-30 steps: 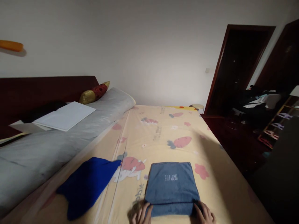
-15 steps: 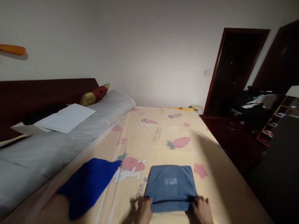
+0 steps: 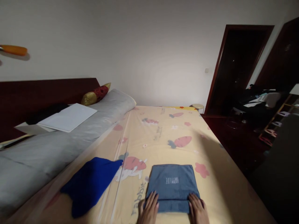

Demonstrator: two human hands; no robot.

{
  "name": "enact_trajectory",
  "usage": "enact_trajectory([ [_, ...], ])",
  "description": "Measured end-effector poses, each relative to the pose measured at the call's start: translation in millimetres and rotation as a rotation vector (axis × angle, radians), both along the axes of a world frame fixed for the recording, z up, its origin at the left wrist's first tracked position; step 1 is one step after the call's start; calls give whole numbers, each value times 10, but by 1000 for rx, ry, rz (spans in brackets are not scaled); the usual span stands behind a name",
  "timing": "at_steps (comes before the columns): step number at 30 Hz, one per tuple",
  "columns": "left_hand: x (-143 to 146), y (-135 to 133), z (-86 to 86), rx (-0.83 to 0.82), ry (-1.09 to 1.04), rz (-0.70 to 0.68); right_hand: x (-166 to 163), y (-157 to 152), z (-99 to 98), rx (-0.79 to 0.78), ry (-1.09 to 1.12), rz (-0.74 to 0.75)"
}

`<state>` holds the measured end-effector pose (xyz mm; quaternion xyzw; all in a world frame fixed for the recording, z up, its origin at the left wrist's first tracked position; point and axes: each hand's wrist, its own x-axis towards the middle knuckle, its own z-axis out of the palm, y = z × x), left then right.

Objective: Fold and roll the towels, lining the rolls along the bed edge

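A folded grey-blue towel (image 3: 172, 184) with small white lettering lies near the front of the bed's yellow printed sheet (image 3: 163, 133). My left hand (image 3: 149, 209) lies flat with fingers stretched out on the towel's near left corner. My right hand (image 3: 198, 209) lies flat the same way on the near right corner. Both hands press on the folded front edge and hold nothing. A crumpled dark blue cloth (image 3: 90, 183) lies on the sheet to the left of the towel, apart from both hands.
A rolled grey quilt (image 3: 58, 143) runs along the bed's left side, with white sheets of paper (image 3: 67, 116) and a red-and-gold cushion (image 3: 95, 93) on it. A dark headboard stands behind. Right of the bed are a dark doorway (image 3: 235, 68), a small stool (image 3: 198, 107) and cluttered shelves.
My hands were curled round the towel's near corners; now both lie flat on top of its front edge. The towel's near edge has been folded over and it has shifted slightly.
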<state>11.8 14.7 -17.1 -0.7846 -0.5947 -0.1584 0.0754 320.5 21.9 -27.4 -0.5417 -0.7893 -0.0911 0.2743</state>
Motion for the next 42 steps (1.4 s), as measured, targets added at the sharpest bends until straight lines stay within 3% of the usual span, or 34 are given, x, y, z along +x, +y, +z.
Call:
enact_trajectory([
  [2, -165, -47, -47, 42, -4, 117, 162, -43, -16, -52, -4, -139],
  [5, -82, -78, -95, 140, -14, 282, -8, -112, -3, -154, 28, -281],
  [7, 137, -70, -87, 172, -5, 182, -300, -139, -14, -188, 29, -209],
  [10, 461, -35, -14, 124, 25, -168, -652, -127, -52, -192, 4, -17],
  [11, 518, -23, 19, 99, 29, -224, -686, -108, -55, -185, -1, 16],
  [14, 469, -4, 110, 35, 13, -88, -499, -24, 2, -177, -5, -31],
  [17, 198, -8, 170, 19, -2, 60, -125, 34, 120, -228, -10, -140],
  [20, -49, -41, 189, 88, 7, 92, 100, 1, 179, -243, -31, -192],
  [23, -172, -125, 146, 157, -10, 179, 132, -124, 118, -214, -17, -221],
  [29, -181, -284, -21, 31, -64, 94, 98, -342, -37, -240, 60, -198],
  [32, -99, -223, 54, -36, -100, 149, 91, -248, 119, -300, 118, -179],
  [38, 12, 77, 402, -163, -160, 304, 112, 95, 648, -493, 146, -160],
  [42, 147, 161, 365, -204, -118, 408, -41, 148, 655, -479, 107, -247],
])
